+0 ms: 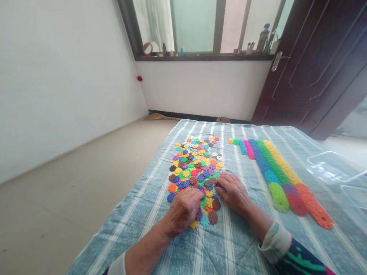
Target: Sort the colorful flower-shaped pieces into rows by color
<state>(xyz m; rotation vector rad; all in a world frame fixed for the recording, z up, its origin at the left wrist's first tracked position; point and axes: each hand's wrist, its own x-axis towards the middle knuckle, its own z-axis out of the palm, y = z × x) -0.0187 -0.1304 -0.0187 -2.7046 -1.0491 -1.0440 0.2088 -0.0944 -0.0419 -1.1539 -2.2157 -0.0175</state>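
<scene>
A spread-out pile of notched plastic discs (185, 173) in many colours lies on the striped cloth. My left hand (185, 208) rests over its near part, fingers bent together, fingertips beside a purple disc (198, 214) and a yellow one (210, 193). What those fingers hold, if anything, is hidden. At the pile's right edge, my right hand (233, 192) has its fingers curled together, their tips by a brown disc (213, 181). I cannot make out whether a disc is pinched there. Several discs are covered by both hands.
Right of the hands lie long overlapping rows of sorted discs, including yellow (282, 162), green (269, 162) and blue (258, 154). A clear plastic box (334, 177) stands at the cloth's right side. The striped cloth (237, 244) covers the table. Behind are a window ledge (200, 58) and a dark door (304, 65).
</scene>
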